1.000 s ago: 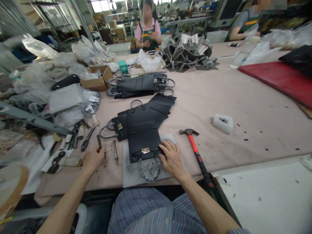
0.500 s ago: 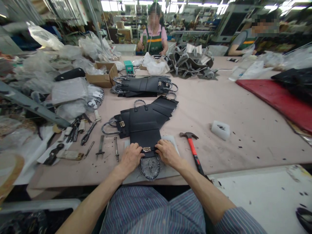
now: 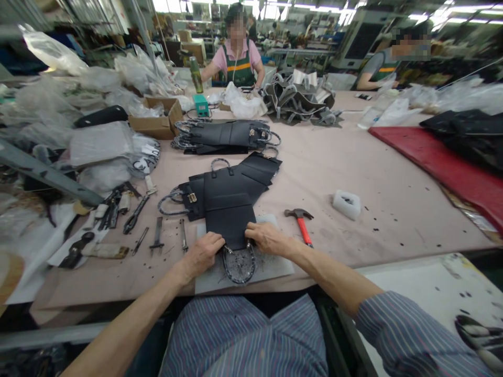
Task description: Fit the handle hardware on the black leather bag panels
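A black leather bag panel [image 3: 231, 220] lies flat before me, its wrapped loop handle [image 3: 239, 280] pointing toward my body. My left hand [image 3: 204, 252] pinches the panel's near left corner, by one end of the handle. At the near right corner, the fingers of my right hand [image 3: 265, 238] are closed on the same panel. Under its near end is a pale board [image 3: 271, 264] strewn with dark bits. Beyond, the panel overlaps more black bag panels [image 3: 223, 183], one bearing a gold clasp [image 3: 192, 197]. My fingertips are partly hidden by the leather.
To the right lie a red-handled claw hammer [image 3: 302, 226] and a white block [image 3: 346, 204]. Punches [image 3: 157, 238] and pliers [image 3: 135, 214] are at left. A stack of bag panels [image 3: 228, 136] sits farther back. Across the table a person [image 3: 238, 63] has a hand near a green bottle [image 3: 195, 76].
The gold clasp at the panel's near edge no longer shows; plain black leather faces up there. Both hands stay at its corners. The person opposite has reached to the bottle. My view has shifted slightly.
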A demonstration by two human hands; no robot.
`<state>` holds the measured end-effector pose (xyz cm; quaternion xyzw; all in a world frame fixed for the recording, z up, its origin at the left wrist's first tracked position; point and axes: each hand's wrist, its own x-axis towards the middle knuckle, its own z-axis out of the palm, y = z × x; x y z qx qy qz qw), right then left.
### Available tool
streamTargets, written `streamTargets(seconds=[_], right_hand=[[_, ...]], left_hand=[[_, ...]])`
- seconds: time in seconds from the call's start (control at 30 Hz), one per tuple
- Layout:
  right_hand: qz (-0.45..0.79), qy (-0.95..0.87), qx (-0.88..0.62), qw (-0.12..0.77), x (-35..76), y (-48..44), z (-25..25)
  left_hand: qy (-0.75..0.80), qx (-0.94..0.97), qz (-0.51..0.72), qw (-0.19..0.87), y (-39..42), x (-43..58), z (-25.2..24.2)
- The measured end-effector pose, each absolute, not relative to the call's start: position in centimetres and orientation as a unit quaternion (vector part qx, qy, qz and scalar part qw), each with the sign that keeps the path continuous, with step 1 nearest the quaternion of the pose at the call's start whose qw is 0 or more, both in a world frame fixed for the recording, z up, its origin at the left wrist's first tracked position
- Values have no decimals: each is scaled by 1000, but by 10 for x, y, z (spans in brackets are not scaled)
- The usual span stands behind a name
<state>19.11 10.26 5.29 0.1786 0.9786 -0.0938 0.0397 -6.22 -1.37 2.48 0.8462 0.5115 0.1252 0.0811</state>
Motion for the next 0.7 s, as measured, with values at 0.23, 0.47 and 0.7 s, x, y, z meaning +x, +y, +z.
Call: streamTargets(seconds=[0.23, 0.47, 0.7], right_hand=[[-134, 981, 139, -24, 224, 91, 35], [-170, 944, 232, -160, 219, 65, 14], [-182, 876, 348, -278, 222, 48, -12]], left_hand=[[430, 859, 265, 86, -26, -91, -4], [488, 816, 308, 36, -37, -73, -16], [676, 681, 281, 27, -61, -91, 1]])
